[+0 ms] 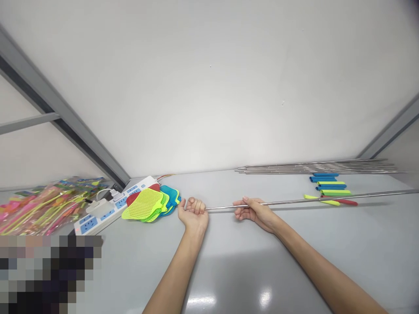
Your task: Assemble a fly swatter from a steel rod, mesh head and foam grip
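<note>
My left hand [194, 213] is closed in a fist around the left end of a thin metal rod [301, 201] that stretches to the right across the grey table [229, 261]. My right hand [253, 211] pinches the same rod a short way along it. A stack of plastic fly-swatter heads [149, 203], yellow, blue and red, lies just left of my left hand.
A bundle of several metal rods [314, 167] lies along the back wall. Blue, green, yellow and red handle sleeves [329, 186] lie at the right, behind the rod. A white power strip [108, 208] and a pile of packaged swatters [46, 205] sit at the left.
</note>
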Available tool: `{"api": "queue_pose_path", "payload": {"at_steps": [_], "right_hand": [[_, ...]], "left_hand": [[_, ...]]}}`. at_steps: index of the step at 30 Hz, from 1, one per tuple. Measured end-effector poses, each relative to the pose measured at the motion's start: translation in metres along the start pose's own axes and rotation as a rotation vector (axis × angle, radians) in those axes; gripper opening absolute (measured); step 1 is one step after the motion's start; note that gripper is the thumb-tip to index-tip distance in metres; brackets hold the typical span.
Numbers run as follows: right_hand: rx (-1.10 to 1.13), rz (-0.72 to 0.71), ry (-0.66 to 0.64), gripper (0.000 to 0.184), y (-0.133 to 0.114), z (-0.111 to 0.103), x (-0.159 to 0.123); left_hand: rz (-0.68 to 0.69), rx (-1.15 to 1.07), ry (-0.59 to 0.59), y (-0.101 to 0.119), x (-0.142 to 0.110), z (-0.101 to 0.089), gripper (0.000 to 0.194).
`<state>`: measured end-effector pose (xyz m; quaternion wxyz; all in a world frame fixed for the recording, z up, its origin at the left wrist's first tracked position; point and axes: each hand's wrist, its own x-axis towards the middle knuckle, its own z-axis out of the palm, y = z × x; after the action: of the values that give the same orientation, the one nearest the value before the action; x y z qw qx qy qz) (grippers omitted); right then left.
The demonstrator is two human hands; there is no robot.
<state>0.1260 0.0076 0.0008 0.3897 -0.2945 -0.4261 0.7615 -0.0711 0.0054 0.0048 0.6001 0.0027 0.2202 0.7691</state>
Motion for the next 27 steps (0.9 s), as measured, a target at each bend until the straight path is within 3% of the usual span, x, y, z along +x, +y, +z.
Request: {"api": "queue_pose_path", "payload": {"at_steps": [7,16,22,25,27], "right_hand": [[-0.022,0.002,0.007,0.036,-0.001,0.002,-0.001],[-0.023,-0.001,-0.002,0.037,0.0,0.0,0.0],[-0.004,0.008,-0.005,0.036,0.0,0.001,-0.001],[0.025,-0.005,-0.008,0.035,-0.003,0.005,-0.002],[0.03,-0.02,-0.002,0.035,-0.006,0.006,-0.003]], "left_hand": [[0.013,0.033,-0.029,0.0,0.001,-0.002,0.022],[-0.003,-0.015,0.03,-0.003,-0.004,0.004,0.023],[0.007,0.021,-0.063,0.002,-0.004,0.008,0.022],[0.095,0.078,-0.084,0.01,0.001,0.012,0.022],[0.25,0.163,-0.027,0.017,0.003,0.017,0.022]]}}
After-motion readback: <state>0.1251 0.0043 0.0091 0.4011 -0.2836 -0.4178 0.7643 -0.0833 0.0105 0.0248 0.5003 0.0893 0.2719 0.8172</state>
